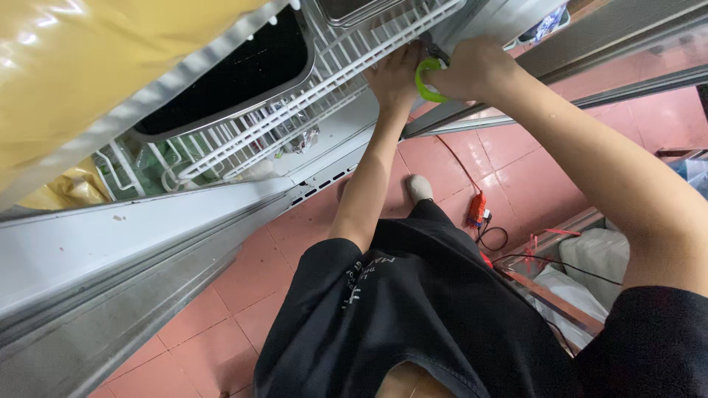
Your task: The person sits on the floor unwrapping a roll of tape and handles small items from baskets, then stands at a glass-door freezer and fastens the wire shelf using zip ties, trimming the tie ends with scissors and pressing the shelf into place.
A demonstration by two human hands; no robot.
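Overhead, one left hand [394, 74] steadies one white wire rack [295, 110]; one right hand [472, 70] grips green-handled scissors [426, 81].

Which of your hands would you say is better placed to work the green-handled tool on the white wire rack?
Probably the right hand: it grips the green-handled tool at the white wire rack. The left hand rests flat against the rack.

Single head cam, worn on my head, pointing steeply down past my chest to the pink tiled floor [509, 158]. Frame is rolled, so the white wire rack [310, 96] runs diagonally across the top. Close range: my forearms fill the centre. No second view.
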